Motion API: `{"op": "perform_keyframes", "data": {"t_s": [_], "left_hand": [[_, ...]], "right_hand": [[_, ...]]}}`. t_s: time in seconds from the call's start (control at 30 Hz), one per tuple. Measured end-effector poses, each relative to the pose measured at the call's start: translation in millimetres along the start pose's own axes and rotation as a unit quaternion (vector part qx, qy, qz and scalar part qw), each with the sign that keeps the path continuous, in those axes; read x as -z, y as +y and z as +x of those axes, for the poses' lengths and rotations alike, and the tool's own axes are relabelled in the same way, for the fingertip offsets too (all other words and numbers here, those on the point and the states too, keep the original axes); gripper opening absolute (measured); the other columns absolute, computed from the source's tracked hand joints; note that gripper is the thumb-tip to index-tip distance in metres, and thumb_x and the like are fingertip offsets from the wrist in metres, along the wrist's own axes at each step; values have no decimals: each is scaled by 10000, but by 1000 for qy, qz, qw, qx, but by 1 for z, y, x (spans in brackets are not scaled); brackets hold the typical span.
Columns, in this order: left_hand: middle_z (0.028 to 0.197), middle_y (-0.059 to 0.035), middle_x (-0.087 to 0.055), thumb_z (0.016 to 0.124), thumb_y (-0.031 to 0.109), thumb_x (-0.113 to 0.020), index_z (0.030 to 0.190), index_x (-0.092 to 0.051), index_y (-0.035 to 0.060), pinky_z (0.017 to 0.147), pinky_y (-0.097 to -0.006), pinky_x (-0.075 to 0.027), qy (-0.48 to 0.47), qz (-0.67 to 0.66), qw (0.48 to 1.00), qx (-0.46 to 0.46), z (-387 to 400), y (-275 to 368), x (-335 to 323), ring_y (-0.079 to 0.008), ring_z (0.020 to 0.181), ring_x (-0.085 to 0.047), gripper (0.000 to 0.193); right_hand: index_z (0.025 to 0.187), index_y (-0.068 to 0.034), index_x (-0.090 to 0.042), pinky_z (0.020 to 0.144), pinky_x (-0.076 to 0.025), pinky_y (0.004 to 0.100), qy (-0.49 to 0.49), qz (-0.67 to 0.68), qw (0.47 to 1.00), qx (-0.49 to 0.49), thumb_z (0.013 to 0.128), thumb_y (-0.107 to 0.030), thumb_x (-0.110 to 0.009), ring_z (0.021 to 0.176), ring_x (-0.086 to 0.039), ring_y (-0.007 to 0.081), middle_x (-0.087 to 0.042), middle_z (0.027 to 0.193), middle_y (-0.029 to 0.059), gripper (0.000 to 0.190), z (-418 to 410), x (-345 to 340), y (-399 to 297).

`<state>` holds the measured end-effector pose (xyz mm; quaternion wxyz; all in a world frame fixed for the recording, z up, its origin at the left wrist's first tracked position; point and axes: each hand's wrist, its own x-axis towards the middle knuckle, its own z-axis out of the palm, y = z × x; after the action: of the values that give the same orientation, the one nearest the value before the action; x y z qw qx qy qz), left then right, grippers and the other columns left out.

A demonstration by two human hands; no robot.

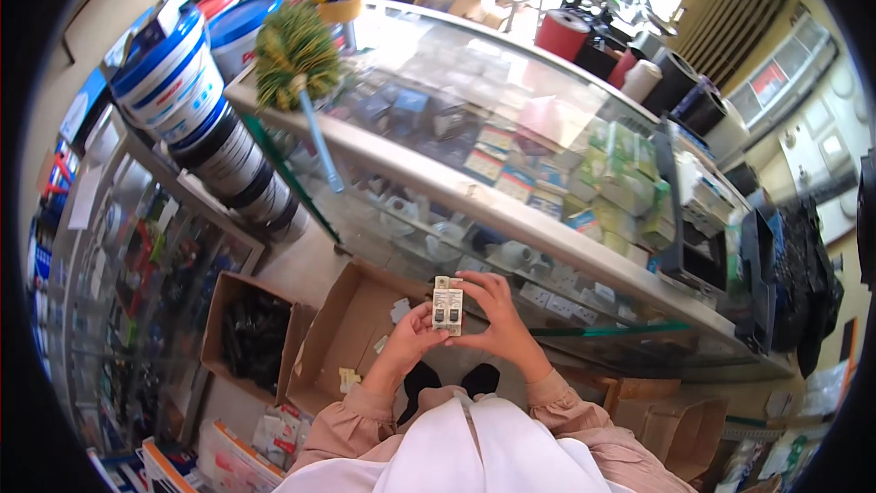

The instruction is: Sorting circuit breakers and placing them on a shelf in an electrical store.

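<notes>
Two white miniature circuit breakers (448,308) with dark toggles sit side by side in front of me, one slightly higher than the other. My left hand (413,334) grips them from the left and below. On their right side, my right hand (498,308) holds the pair between its thumb at the bottom and its fingertips near the top. Beneath the hands, an open cardboard box (335,318) stands on the floor. A cream-coloured piece (349,379) and a white piece (400,309) lie in it; my left arm hides part of the box.
A glass display counter (410,150) holding many small boxes crosses in front. On it lies a duster (298,58) with a blue handle. Another cardboard box (250,342) with black items stands left, near stacked buckets (178,89). A cardboard box (674,424) is at lower right.
</notes>
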<state>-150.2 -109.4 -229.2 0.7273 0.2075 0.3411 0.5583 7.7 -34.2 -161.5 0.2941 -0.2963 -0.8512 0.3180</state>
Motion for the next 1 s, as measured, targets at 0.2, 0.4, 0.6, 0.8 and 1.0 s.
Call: {"op": "perform_keyframes", "data": {"t_s": [0.2, 0.4, 0.6, 0.8, 1.0], "left_hand": [[1045, -70, -595, 722, 5, -647, 1139, -496, -6, 780, -257, -486, -9, 115, 992, 58, -2, -1, -63, -136, 923, -582, 443], [1006, -56, -606, 703, 18, -683, 1089, -519, -14, 807, -251, -469, -142, 217, 957, 129, -2, 20, -140, -113, 900, -583, 421], [1026, -64, -601, 720, 78, -688, 1137, -488, -35, 812, -222, -454, -320, 271, 879, 225, 28, 20, -199, -95, 897, -580, 477], [1062, -102, -588, 741, 160, -685, 1163, -460, -57, 865, -235, -451, -411, 278, 818, 289, 63, 19, -270, -132, 967, -575, 525], [1081, -102, -574, 809, 212, -637, 1182, -455, -29, 844, -234, -462, -358, 338, 856, 158, 83, 25, -322, -128, 959, -570, 480]], "right_hand": [[1183, -71, -483, 945, -351, 393, 26, -32, 999, 25, 597, -282, -763, 1102, -411, 315, -454, 1210, 107, 683, -30, 79, -27], [1162, -93, -498, 882, -406, 368, -65, -117, 978, 162, 616, -276, -719, 1005, -497, 264, -520, 1137, 60, 617, -68, 158, -50], [1115, -101, -523, 818, -425, 345, -101, -177, 964, 169, 609, -239, -719, 976, -516, 225, -559, 1043, 30, 560, -103, 230, -61], [1046, -72, -551, 775, -439, 353, -71, -172, 973, 140, 638, -218, -707, 907, -548, 245, -578, 958, 56, 461, -130, 290, -65], [1002, -28, -562, 759, -442, 372, 41, -191, 976, 92, 629, -148, -709, 878, -559, 284, -587, 923, 104, 418, -136, 335, -52]]}}
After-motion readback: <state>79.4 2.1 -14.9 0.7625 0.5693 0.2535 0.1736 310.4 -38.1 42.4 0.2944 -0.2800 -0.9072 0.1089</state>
